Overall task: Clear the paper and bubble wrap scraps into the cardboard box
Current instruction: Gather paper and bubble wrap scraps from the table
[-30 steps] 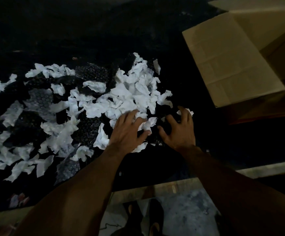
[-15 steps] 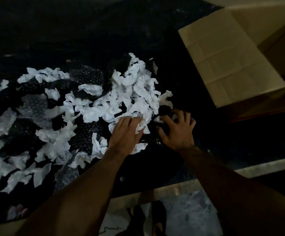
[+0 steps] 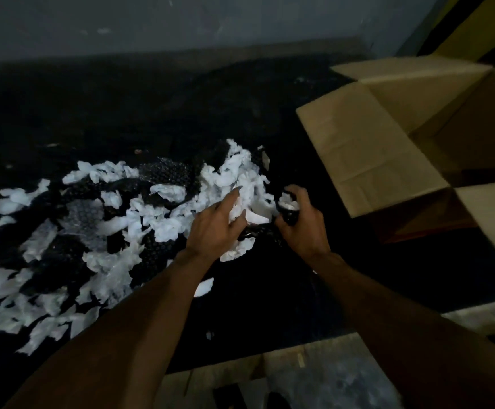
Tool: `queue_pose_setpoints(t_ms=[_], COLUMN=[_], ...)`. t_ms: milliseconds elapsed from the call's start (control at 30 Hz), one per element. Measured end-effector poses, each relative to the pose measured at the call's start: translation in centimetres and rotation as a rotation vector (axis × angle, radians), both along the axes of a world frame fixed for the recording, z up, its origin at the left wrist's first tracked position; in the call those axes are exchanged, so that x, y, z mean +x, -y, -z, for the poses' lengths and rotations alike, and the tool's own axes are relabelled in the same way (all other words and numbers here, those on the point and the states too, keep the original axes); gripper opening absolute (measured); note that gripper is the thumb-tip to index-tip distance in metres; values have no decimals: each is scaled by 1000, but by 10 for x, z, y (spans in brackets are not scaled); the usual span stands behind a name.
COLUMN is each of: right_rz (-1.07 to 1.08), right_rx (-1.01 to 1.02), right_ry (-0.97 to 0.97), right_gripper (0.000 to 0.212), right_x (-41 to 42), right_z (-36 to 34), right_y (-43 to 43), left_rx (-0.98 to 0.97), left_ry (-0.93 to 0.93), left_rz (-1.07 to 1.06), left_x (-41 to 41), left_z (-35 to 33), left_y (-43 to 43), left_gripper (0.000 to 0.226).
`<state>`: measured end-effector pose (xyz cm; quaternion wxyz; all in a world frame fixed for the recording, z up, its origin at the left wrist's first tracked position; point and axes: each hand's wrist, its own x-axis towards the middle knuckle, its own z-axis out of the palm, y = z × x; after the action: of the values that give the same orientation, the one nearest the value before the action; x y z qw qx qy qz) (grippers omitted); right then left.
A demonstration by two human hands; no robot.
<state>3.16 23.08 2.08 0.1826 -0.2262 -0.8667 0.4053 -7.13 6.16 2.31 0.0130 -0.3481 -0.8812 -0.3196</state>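
Paper scraps [image 3: 163, 228] + bubble wrap [image 3: 166, 172] spread over dark table [image 3: 122, 113], left of cardboard box [image 3: 388, 149]. My right hand [image 3: 302, 225] closed on a wad, nearer box; left hand [image 3: 213, 228] half-open, gathering pile. Box lies right/far.

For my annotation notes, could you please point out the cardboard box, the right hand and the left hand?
cardboard box [image 3: 367, 149]: head view, near open flap.
right hand [image 3: 304, 228]: head view, back of hand.
left hand [image 3: 215, 228]: head view, back of hand.
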Motion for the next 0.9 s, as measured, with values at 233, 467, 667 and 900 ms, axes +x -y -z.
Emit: queue_pose_setpoints(t_ms=[233, 467, 667, 900], right_rz=[-59, -104, -55, 63], right_rx=[70, 55, 129, 187], right_ry=[-160, -281, -432, -489], right_gripper=[57, 64, 67, 67], right_x=[-20, -20, -15, 6], right_z=[-75, -148, -209, -256], right_y=[-6, -17, -40, -94], left_rx=[53, 135, 248, 367], left_ry=[-165, -304, -406, -433], left_rz=[-18, -105, -59, 99], left_x=[-16, -14, -19, -23], left_z=[-72, -154, -214, -257], left_y=[0, -5, -31, -100], left_gripper=[51, 52, 48, 46])
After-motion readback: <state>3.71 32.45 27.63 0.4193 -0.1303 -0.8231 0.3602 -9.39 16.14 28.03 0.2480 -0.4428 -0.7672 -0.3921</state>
